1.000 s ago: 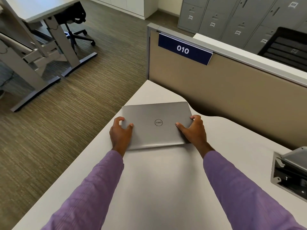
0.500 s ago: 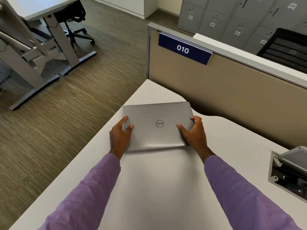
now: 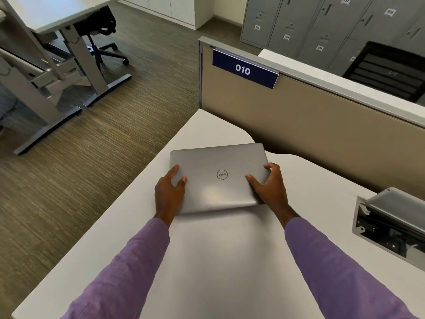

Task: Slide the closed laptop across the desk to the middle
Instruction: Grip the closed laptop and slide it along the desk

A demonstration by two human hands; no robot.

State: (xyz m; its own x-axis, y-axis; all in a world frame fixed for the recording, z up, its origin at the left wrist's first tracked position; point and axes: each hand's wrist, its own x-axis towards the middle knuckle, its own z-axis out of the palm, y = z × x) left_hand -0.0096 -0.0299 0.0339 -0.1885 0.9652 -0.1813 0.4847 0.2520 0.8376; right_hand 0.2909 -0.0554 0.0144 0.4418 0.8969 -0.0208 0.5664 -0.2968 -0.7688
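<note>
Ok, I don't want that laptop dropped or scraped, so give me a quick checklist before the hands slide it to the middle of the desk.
1. Lid closed: ok, the laptop is shut, logo up.
2. Left hand on its near left corner: ok.
3. Right hand gripping its right edge: ok.
4. Laptop fully supported by the desk: ok, though it sits near the far end.
5. Path toward the middle: ok, bare surface.
6. Open cable box away from the path: ok, off to the right.
</note>
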